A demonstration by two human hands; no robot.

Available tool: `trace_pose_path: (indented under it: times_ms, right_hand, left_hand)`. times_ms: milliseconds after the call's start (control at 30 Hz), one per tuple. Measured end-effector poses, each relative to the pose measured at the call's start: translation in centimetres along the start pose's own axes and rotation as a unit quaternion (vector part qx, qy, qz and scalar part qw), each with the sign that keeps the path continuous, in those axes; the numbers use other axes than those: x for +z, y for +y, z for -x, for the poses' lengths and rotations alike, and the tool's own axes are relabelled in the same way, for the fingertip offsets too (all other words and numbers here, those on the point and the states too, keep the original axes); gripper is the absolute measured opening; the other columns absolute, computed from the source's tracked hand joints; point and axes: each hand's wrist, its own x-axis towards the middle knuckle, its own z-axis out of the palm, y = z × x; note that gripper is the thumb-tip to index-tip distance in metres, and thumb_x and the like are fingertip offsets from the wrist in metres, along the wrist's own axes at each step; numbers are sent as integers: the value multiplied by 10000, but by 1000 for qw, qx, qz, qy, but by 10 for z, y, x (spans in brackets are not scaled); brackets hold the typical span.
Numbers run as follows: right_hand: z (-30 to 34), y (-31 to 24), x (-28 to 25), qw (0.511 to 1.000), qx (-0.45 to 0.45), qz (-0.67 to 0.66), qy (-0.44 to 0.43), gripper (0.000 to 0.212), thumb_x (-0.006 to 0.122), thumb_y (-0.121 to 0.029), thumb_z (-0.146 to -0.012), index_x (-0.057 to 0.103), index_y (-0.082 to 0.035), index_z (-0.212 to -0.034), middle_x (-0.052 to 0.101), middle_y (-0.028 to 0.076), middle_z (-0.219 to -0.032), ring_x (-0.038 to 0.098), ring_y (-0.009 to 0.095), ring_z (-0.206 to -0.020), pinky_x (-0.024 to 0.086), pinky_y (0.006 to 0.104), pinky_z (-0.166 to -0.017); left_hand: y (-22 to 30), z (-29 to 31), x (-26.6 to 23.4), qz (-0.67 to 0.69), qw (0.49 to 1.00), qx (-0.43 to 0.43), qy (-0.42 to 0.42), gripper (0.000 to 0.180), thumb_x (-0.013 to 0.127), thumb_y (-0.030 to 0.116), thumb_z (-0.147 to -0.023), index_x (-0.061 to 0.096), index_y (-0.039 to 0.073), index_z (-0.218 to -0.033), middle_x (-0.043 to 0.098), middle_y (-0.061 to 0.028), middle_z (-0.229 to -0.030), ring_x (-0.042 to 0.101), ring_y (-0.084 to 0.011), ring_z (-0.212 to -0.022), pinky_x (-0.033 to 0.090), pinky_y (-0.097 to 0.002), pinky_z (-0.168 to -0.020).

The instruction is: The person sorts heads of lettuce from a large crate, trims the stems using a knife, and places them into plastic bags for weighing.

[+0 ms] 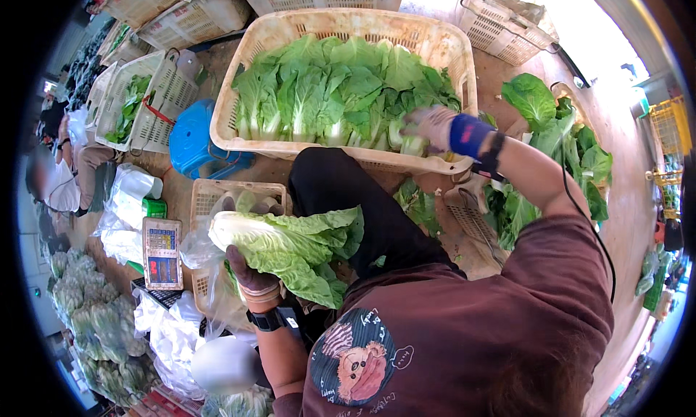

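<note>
My left hand, in a dark glove, is closed round the underside of a head of romaine lettuce. The lettuce lies tilted over my lap, its pale base toward the left and its green leaves toward the right. My right hand, in a light glove with a blue cuff, is at the near right corner of a large cream plastic crate. Motion smears its fingers against the leafy greens there. Those greens lie side by side in the crate, pale stems toward me.
A blue plastic stool stands left of the crate. Near my left hand are a smaller crate, a weighing scale and plastic bags. Loose greens lie to the right. Another person sits at far left.
</note>
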Motion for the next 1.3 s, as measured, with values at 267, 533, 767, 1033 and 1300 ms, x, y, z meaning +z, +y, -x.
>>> trace_pose_path:
  times_ms: [267,533,767,1033,1300]
  right_hand:
    - [-34,13,44,988,-113,85,-63,442,667,-237,-697,590,-257,-1132,489,68,-1282,427,295,-1242,345,467,-991]
    - [-11,35,-27,999,14,-34,-31,648,824,-312,-561,573,-135,-1132,601,112,-1051,556,321,-1050,429,384,-930]
    - [16,52,-86,887,39,-401,224,602,777,-54,-637,517,-101,-1178,562,63,-1147,528,190,-1086,427,324,-942]
    - [0,-44,-135,794,21,-571,208,678,750,32,-650,438,-90,-1240,547,34,-1147,498,142,-1106,418,326,-946]
    - [6,-69,-137,601,-143,-763,189,749,746,-362,-759,383,-30,-1324,549,78,-1188,540,131,-1044,446,304,-893]
  left_hand:
    - [-1,7,-5,-5,1000,-8,21,832,621,535,-790,257,121,-1412,493,-157,-1233,489,-362,-1139,406,-519,-954]
    - [-2,-6,12,15,998,-56,-2,835,631,499,-791,238,125,-1426,491,-160,-1246,486,-369,-1148,410,-509,-956]
    - [-7,-20,39,-12,998,-65,-13,802,752,489,-647,449,11,-1215,542,-144,-1157,539,-278,-1061,444,-416,-927]
    - [15,-27,56,-231,945,45,-226,776,821,401,-563,504,46,-1175,469,-172,-1272,466,-281,-1169,379,-397,-971]
    - [36,-8,60,72,961,-27,-267,721,725,584,-655,548,55,-1112,381,-244,-1369,359,-354,-1287,336,-464,-1036]
